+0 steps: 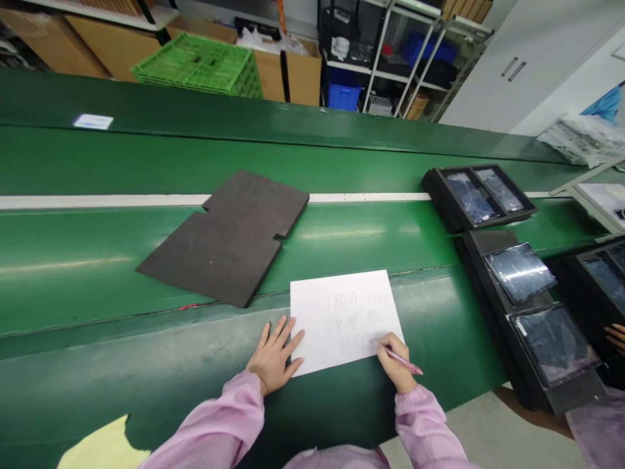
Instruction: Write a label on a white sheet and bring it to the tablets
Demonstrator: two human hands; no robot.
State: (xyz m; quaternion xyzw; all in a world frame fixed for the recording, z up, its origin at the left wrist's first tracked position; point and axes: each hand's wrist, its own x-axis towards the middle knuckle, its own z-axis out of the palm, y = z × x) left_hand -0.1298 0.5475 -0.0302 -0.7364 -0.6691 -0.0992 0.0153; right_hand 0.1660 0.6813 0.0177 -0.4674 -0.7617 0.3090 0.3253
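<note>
A white sheet of paper (342, 306) lies on the green work surface in front of me, with thin handwriting on it; "T80A" is readable in the top line. My left hand (276, 357) rests flat with spread fingers, its fingertips over the sheet's left edge. A pink pen (405, 361) is gripped in my right hand (396, 365), its tip against the paper at the lowest line of writing. Beyond the sheet, to the left, lies a dark foam board (229, 238) with notches cut in its edges.
Black foam trays (481, 195) holding flat, film-wrapped screens (521, 270) stand at the right. Another person's hand (616, 335) shows at the right edge. A yellow paper piece (102, 446) lies lower left. Behind the bench are a green crate (198, 65) and shelving (385, 52).
</note>
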